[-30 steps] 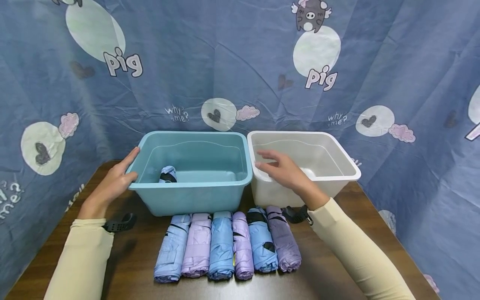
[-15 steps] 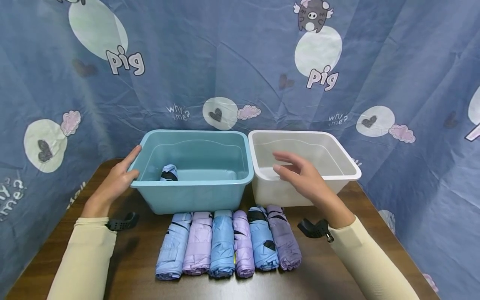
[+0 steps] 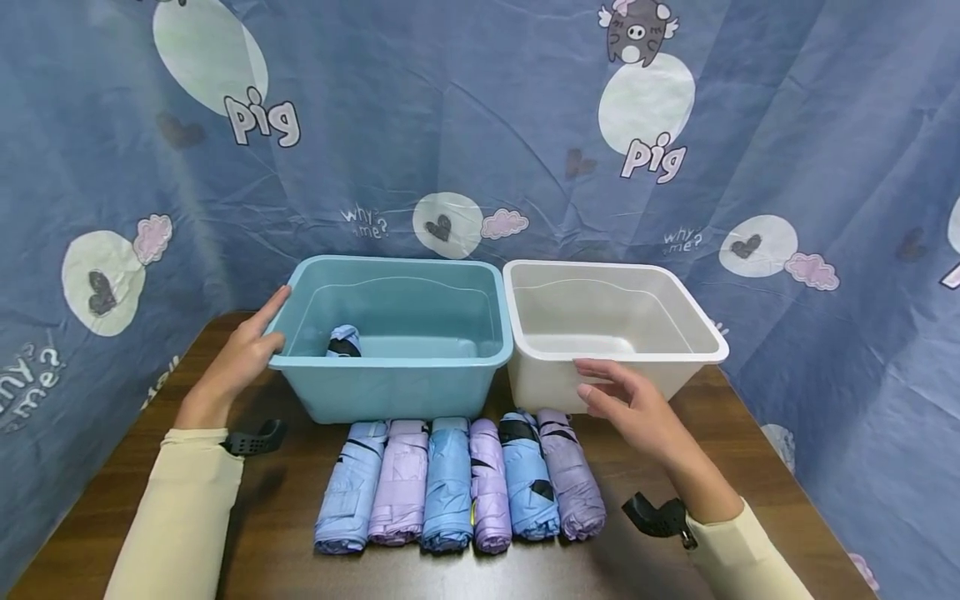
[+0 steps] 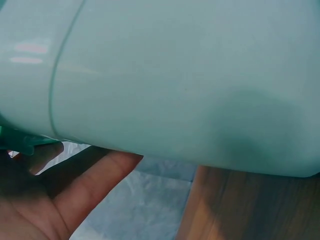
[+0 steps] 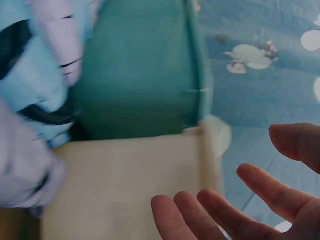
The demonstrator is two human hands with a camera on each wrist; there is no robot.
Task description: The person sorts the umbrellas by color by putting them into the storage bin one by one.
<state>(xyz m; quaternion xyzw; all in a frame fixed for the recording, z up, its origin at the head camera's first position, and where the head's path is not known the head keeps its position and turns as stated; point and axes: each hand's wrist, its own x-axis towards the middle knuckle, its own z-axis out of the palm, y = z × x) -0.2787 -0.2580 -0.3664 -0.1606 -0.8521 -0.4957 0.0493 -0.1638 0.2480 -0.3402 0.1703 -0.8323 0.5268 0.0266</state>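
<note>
Seven rolled bundles (image 3: pixel 447 487), two bins (image 3: pixel 397 392)

The head view is evenly lit and mostly sharp, with pale glare on the table (image 3: pixel 450 581) low in the frame and a soft shadow beside the left sleeve (image 3: pixel 180 504). In the left wrist view, pinkish highlights shine on the tub (image 4: pixel 150 75), whose wall also carries a blurry shadow. The right wrist view is dimmer; its rolled bundles (image 5: pixel 42 85) look smeared, perhaps by motion.
</note>
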